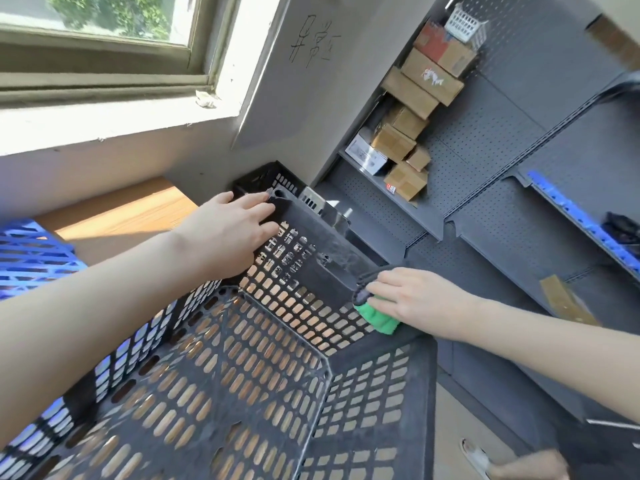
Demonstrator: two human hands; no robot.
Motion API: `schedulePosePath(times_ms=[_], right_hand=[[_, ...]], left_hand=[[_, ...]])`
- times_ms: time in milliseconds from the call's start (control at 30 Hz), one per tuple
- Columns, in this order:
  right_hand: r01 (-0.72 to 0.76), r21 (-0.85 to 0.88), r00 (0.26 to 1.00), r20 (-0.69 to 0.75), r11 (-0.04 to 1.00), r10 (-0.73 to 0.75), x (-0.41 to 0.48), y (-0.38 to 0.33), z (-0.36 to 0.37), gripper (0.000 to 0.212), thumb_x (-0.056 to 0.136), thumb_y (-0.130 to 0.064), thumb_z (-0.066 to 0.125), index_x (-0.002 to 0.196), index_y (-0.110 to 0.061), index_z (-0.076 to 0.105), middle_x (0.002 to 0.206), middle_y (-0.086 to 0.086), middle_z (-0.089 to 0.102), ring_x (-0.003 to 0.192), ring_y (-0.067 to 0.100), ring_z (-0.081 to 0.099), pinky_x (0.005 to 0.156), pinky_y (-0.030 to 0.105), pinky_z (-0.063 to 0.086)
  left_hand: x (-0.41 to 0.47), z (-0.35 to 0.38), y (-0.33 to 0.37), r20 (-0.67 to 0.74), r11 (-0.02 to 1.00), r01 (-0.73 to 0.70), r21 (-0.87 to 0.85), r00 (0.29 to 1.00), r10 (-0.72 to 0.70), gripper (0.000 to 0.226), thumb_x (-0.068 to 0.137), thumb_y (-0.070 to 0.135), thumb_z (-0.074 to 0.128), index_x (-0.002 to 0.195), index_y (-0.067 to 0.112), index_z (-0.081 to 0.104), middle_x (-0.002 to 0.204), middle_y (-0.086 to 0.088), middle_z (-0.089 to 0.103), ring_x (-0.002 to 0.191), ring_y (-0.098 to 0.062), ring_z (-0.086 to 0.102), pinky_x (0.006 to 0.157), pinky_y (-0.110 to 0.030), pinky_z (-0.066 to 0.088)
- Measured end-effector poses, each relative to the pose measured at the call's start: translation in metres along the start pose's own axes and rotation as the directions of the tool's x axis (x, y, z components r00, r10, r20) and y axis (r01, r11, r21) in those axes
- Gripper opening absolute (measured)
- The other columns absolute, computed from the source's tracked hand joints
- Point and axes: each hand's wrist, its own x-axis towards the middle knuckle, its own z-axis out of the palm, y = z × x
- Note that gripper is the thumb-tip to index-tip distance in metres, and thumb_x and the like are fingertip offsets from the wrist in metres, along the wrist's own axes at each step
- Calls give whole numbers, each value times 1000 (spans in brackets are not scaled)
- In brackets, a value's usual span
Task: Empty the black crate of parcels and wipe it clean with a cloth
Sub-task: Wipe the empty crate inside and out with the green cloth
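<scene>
Black crate (381, 393), one, by far the largest thing in view: rigid plastic, rectangular, floor and walls pierced by rows of rounded slots, solid band along the rim, dusty grey smears on the far band. Sits on a wooden tabletop (117, 209) below the window, pale wood showing through the slots.

Grey metal shelving (502, 109) just beside it on the right: two bays, perforated back panels, flat sheet-metal shelves.

One window (104, 57) up left, drab painted frame, wide plaster sill.

One blue crate (31, 251) touching the left side, plastic, open lattice walls.

One second black crate (263, 178), smaller in view, slotted plastic, behind the far corner.

Roughly eight brown cardboard cartons (408, 93) stacked on a shelf, box-shaped, matte; one white wrapped parcel (367, 155) beside the lowest.

Two bare hands. Left hand (232, 230) on the far left corner of the rim, fingers straight and slightly spread, laid over the edge. Right hand (415, 296) at the far right corner, fingers bent over a wadded cloth (379, 315), pressing it against the rim.

One cloth only: soft, ribbed pile, bright green with a dark grey part under the fingertips.
</scene>
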Motion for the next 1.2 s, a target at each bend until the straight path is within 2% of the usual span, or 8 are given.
schedulePosePath(times_ms=[167,400,500,633,867,1000,1133,1200], right_hand=[[63,54,998,-10,997,-63,35,-20,28,42,93,-10,27,106,-13,67,104,3,63,95,23,57,83,33,50],[209,67,975,57,976,-213,99,-61,81,12,75,-26,72,87,-23,73,85,-9,63,85,13,56,74,24,48],[248,27,958,143,968,-249,120,-74,96,14,73,-32,74,86,-27,75,83,-12,63,84,12,55,70,23,46],[254,-51,959,146,966,-244,125,-83,109,17,81,-27,68,96,-21,74,93,-7,63,90,16,53,74,27,46],[64,-49,998,-12,997,-65,85,-51,61,30,83,-17,63,112,-8,67,111,6,64,103,24,57,87,33,49],[-58,2,992,-115,998,58,53,-19,22,29,93,-6,42,115,-3,61,119,13,60,106,29,57,91,38,49],[-107,-8,979,-175,994,104,40,-2,3,31,88,-5,58,118,-2,61,123,16,60,110,31,57,91,41,51],[-93,-2,976,-196,996,91,44,-6,11,32,88,-4,58,119,-2,61,124,16,60,111,31,57,93,41,50]], left_hand=[[0,4,0,-5,1000,1,8,1000,-1,52,92,26,45,143,24,39,155,-2,30,150,-21,9,114,-42,29],[5,8,-4,-34,1000,2,-15,999,-3,52,92,29,50,142,23,41,152,-3,34,149,-21,13,111,-44,33],[7,12,-5,-28,1000,7,-12,1000,-7,54,92,31,51,144,24,39,153,-3,32,148,-21,12,112,-44,33],[8,14,-7,-44,1000,5,-13,999,-5,55,92,32,51,145,25,37,154,-2,31,148,-21,11,111,-43,33],[6,10,-5,-25,1000,10,-26,1000,-11,55,92,32,50,145,25,37,156,-2,28,149,-21,10,112,-42,33],[5,8,-4,6,1000,14,-25,1000,-14,54,93,31,48,145,25,36,158,-4,24,150,-21,7,114,-43,29],[4,7,-3,13,999,13,-34,1000,-13,53,94,30,46,145,25,35,159,-5,23,150,-22,6,116,-44,27],[4,7,-3,13,999,13,-32,1000,-13,53,94,29,45,145,25,34,159,-4,23,150,-21,5,115,-44,27]])
